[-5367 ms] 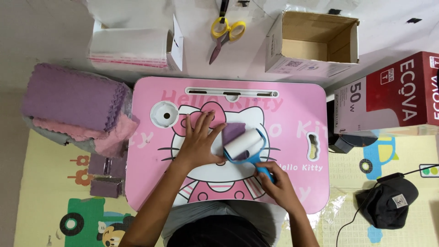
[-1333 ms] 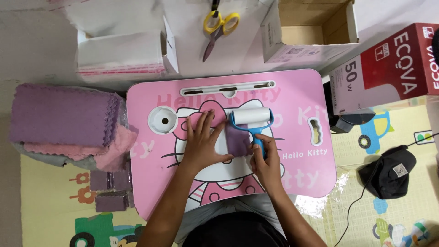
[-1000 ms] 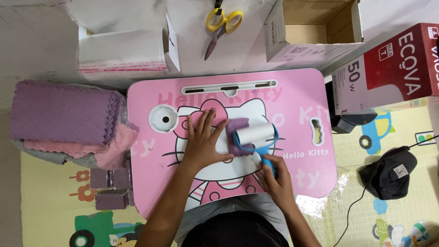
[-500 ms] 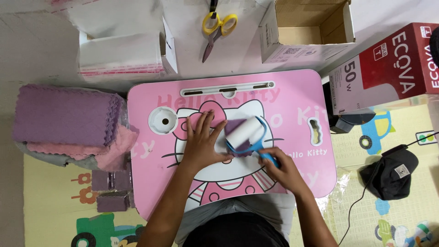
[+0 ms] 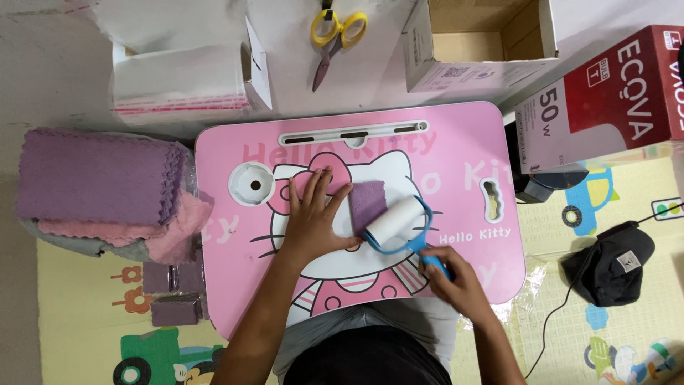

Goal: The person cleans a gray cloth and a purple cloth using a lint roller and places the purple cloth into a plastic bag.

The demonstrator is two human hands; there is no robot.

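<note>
— Head view: what changed?

— My right hand (image 5: 456,279), clenched on the lint roller (image 5: 396,223), drew it back onto the purple cloth (image 5: 368,205) mid-table; another pass is underway.

— Left?

— Left hand (image 5: 313,222) stays flat, fingers released, pinning it.

The right hand (image 5: 456,279) has drawn the lint roller (image 5: 394,222) back down the purple cloth (image 5: 368,204), toward the person.

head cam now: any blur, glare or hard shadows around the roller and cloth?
Head view: even, soft light, no glare on the pink table; lint roller, purple cloth, left hand and right hand read sharp enough; only faint shadows under the hands; slight wide-angle bend at frame edges.
</note>
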